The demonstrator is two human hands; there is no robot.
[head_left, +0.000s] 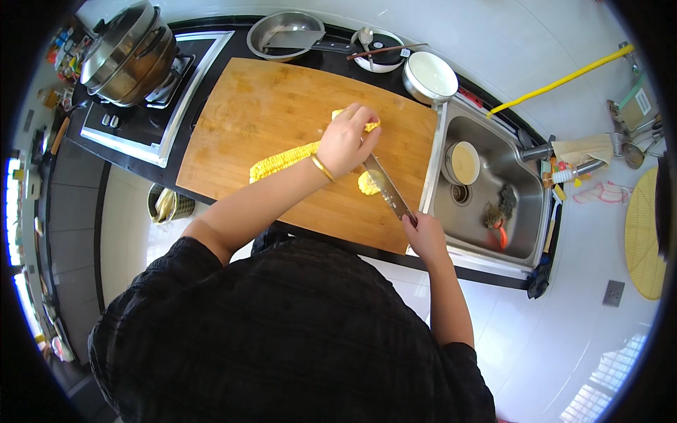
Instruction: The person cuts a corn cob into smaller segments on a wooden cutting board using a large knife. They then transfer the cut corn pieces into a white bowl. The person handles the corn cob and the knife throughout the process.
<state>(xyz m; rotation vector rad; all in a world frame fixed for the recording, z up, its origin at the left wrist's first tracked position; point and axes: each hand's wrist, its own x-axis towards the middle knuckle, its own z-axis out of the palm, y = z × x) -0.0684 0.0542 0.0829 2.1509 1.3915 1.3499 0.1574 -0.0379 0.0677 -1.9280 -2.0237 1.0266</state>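
On the wooden cutting board [247, 106] lies a long yellow corn cob [282, 162], partly covered by my left forearm. My left hand [345, 141], with a gold bangle at the wrist, has its fingers curled round a piece of corn [372, 126]; yellow kernels show on both sides of the fingers. My right hand [427, 236] grips a kitchen knife [395, 197] near the board's right edge. Its blade slants away toward my left hand, with kernel bits stuck on it. A short cut chunk of corn [367, 184] sits against the blade's left side.
Right of the board is a steel sink [522, 218] holding a bowl [463, 163]. Behind the board stand a metal basin [264, 35] with a cleaver [295, 39] across it and a white bowl [432, 72]. A large pot [130, 60] is on the stove at left.
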